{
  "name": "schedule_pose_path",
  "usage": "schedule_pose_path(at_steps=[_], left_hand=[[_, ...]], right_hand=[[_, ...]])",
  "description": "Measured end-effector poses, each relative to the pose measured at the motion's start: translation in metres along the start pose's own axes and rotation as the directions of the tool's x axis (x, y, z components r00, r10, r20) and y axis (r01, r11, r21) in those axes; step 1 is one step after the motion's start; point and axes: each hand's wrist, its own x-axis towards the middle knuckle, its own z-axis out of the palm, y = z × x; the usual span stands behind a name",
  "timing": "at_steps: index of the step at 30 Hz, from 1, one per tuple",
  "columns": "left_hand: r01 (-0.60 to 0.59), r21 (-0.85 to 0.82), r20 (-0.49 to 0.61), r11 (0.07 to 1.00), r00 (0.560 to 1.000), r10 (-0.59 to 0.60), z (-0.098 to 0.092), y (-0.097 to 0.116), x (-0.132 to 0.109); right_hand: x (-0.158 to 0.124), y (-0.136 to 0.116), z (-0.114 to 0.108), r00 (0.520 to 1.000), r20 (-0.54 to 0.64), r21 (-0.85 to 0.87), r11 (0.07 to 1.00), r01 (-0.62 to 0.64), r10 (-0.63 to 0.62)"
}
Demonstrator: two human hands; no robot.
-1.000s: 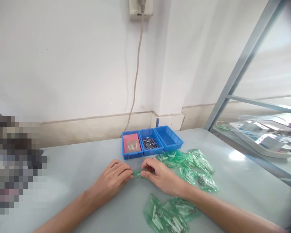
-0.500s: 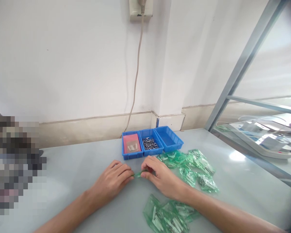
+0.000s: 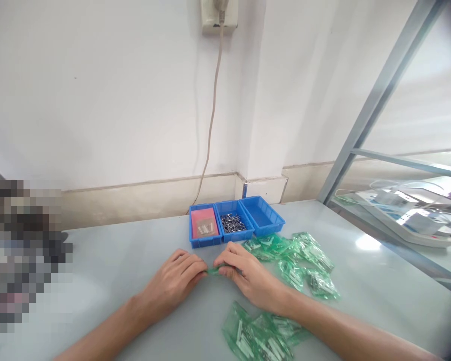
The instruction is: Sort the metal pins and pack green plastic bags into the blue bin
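Observation:
A small green plastic bag [image 3: 212, 271] is stretched between my two hands, just above or on the grey table; most of it is hidden by fingers. My left hand [image 3: 180, 275] is closed on its left end, knuckles up. On the other end, my right hand [image 3: 244, 273] pinches the bag between thumb and fingers. Beyond my right hand lie several filled green bags [image 3: 293, 253] with pale strips and metal pieces inside. Nearer to me, more filled green bags [image 3: 263, 336] lie beside my right forearm.
Three blue trays stand in a row at the back: one with a pink sheet and small packet [image 3: 205, 225], one with metal screws or pins [image 3: 233, 223], one bare [image 3: 263, 215]. A metal frame [image 3: 361, 135] rises at right. A blurred-out area lies at left.
My right index finger has shifted slightly to the left over the bag, closer to my left hand. My left hand and the trays look the same.

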Motion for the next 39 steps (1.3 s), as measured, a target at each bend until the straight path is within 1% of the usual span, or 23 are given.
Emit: schedule_pose_path(at_steps=[3,7,11,18,23,34,39], left_hand=[[0.000,0.003,-0.008,1.000,1.000,0.000,0.0003,-0.0005,-0.0008],[0.007,0.003,-0.007,1.000,1.000,-0.007,0.0004,-0.0017,-0.0007],[0.010,0.002,-0.007,1.000,1.000,-0.010,0.0009,-0.0028,-0.0002],[0.009,-0.004,-0.002,1.000,1.000,-0.010,0.0003,-0.0015,-0.0005],[0.010,0.003,-0.014,1.000,1.000,-0.010,0.0015,-0.0024,-0.0014],[0.026,-0.025,-0.002,0.999,1.000,-0.026,0.0020,-0.0031,-0.0034],[0.020,-0.022,-0.003,1.000,1.000,-0.021,0.0010,-0.0024,-0.0014]], right_hand=[[-0.0003,0.0003,0.0008,1.000,-0.011,-0.005,1.000,-0.012,0.012],[-0.0012,0.0001,0.0015,0.995,-0.066,-0.036,0.997,-0.074,0.071],[-0.0014,-0.0002,0.0015,0.997,-0.067,-0.131,0.990,-0.047,0.038],[-0.0002,-0.0024,-0.0001,0.995,-0.103,-0.112,0.994,-0.012,0.000],[0.0006,0.0017,0.0006,0.996,-0.082,-0.177,0.984,0.012,-0.027],[0.0004,0.0050,0.0016,0.996,-0.071,-0.131,0.991,0.040,-0.049],[0.0009,0.0064,0.0023,0.997,-0.054,-0.161,0.986,0.039,-0.049]])
